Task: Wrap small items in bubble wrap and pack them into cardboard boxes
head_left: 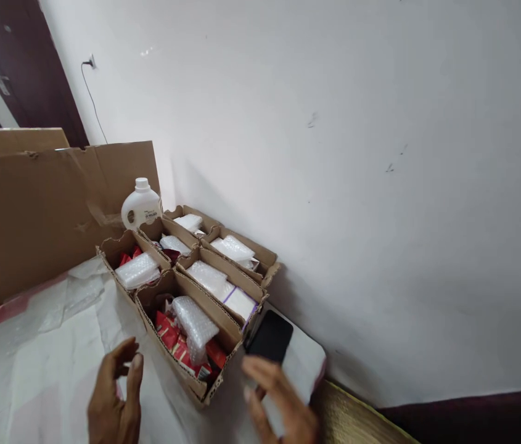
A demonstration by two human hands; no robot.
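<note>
My left hand [114, 394] is held over the white-covered table, left of the nearest cardboard box, with its fingers curved apart and nothing between them. To the right of that box my right hand [281, 401] hovers, a little blurred, thumb and fingers apart and holding nothing. The nearest cardboard box [174, 365] contains red packets [168, 330] and a bubble-wrapped bundle [195, 324]. A black phone [270, 336] lies just beyond my right fingertips. Behind the nearest box, another cardboard box [253, 296] has a bubble-wrapped packet [207, 277] and a white and purple pack [240, 303].
Several more open boxes stand behind, including a left one with a bubble-wrapped packet [137, 270]. A white jug [141, 203] stands by a tall cardboard panel [57, 216]. The white wall [357, 185] borders the table's right side. A woven mat [352, 413] shows at lower right.
</note>
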